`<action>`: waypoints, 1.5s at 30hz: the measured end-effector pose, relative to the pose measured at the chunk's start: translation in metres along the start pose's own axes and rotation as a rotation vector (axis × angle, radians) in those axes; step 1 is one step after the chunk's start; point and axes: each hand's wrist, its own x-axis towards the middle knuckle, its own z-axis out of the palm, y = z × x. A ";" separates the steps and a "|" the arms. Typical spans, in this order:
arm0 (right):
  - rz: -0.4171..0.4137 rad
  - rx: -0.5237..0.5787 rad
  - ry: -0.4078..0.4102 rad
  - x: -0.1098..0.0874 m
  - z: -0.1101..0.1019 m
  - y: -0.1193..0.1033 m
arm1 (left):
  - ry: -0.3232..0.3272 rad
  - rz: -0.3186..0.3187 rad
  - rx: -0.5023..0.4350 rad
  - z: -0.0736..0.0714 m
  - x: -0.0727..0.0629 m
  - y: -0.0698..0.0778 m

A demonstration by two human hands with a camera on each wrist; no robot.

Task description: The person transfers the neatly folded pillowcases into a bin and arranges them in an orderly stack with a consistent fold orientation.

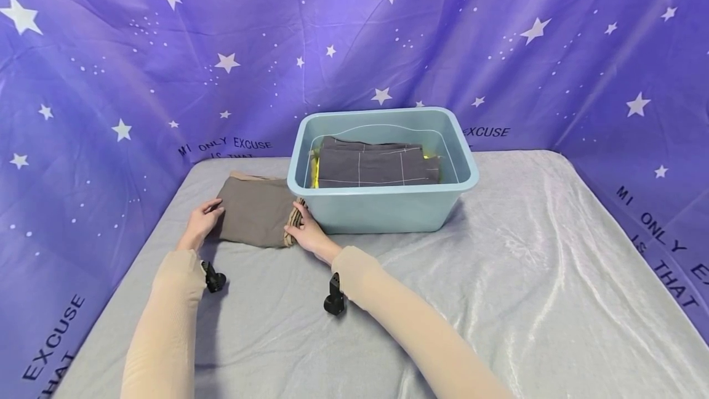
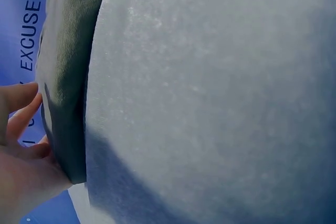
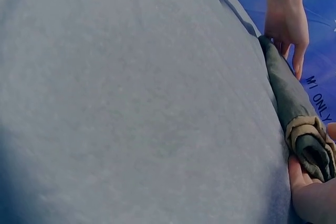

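A folded grey-brown cloth (image 1: pixel 255 211) with tan edging lies on the bed-like surface, left of a blue plastic tub (image 1: pixel 382 211). At its left edge, my left hand (image 1: pixel 200 223) holds the cloth between thumb and fingers. My right hand (image 1: pixel 311 236) grips the opposite edge, where several folded layers show, close to the tub's front left corner. In the right wrist view, the cloth's rolled end (image 3: pixel 310 145) sits between the thumb and fingers. Inside the tub is a folded dark grey cloth (image 1: pixel 371 162) with white grid lines, over something yellow (image 1: pixel 315 171).
A pale grey velvety cover (image 1: pixel 526 263) spreads over the whole surface. Purple star-printed fabric (image 1: pixel 277 48) hangs behind and at both sides. A black wrist camera (image 1: pixel 334 297) is strapped under the right sleeve, another camera (image 1: pixel 213 277) by the left sleeve.
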 end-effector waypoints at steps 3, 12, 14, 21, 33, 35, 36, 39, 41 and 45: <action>-0.060 -0.026 0.014 0.031 0.011 0.041 | -0.033 0.014 0.029 -0.001 0.001 -0.001; -0.111 -0.053 0.030 0.046 0.017 0.062 | -0.041 0.033 0.048 0.000 0.000 -0.002; -0.069 -0.039 0.012 0.028 0.010 0.037 | -0.033 0.036 0.048 0.001 0.000 -0.002; 0.028 -0.092 0.045 -0.019 -0.003 -0.031 | -0.026 0.051 0.053 0.005 -0.001 0.000; -0.102 -0.241 0.182 0.086 0.040 0.105 | 0.016 0.054 0.062 0.006 0.001 -0.003; -0.085 -0.257 0.186 0.108 0.048 0.131 | 0.015 0.056 0.056 0.006 0.001 -0.003; -0.108 -0.273 0.200 0.117 0.052 0.143 | 0.015 0.058 0.056 0.005 0.001 -0.003; -0.119 -0.293 0.200 0.124 0.055 0.155 | 0.012 0.060 0.059 0.005 0.001 -0.002; -0.121 -0.312 0.199 0.120 0.053 0.149 | 0.016 0.060 0.055 0.006 0.001 -0.002; -0.128 -0.348 0.184 0.093 0.043 0.115 | 0.075 0.053 0.014 0.008 0.002 -0.004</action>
